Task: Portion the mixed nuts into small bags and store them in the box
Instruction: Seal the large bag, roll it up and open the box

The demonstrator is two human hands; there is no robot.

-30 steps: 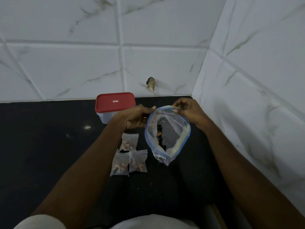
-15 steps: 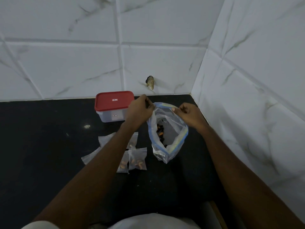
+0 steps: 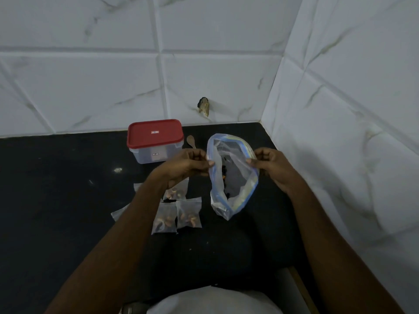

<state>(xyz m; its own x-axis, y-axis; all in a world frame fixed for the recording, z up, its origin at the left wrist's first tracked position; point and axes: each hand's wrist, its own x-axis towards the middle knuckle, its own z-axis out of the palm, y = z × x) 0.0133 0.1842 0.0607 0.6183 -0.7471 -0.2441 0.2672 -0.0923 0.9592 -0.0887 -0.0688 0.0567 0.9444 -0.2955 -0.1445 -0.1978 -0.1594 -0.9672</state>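
A large clear zip bag (image 3: 235, 191) with a blue rim stands open on the black counter, a few dark and orange nuts inside. My left hand (image 3: 188, 164) pinches its left rim and my right hand (image 3: 269, 164) pinches its right rim, holding the mouth wide. Three small filled bags (image 3: 188, 214) lie left of it, partly under my left forearm. Behind them stands a clear box (image 3: 156, 152) with its red lid (image 3: 154, 134) on.
A small wooden spoon (image 3: 191, 141) lies between the box and the big bag. Empty small bags (image 3: 120, 213) peek out left of my forearm. White tiled walls close the back and right. The counter's front edge (image 3: 301, 288) shows at lower right.
Both hands slid from the far rim of the big bag to its sides, spreading the mouth wider. The spoon is now uncovered behind my left hand.
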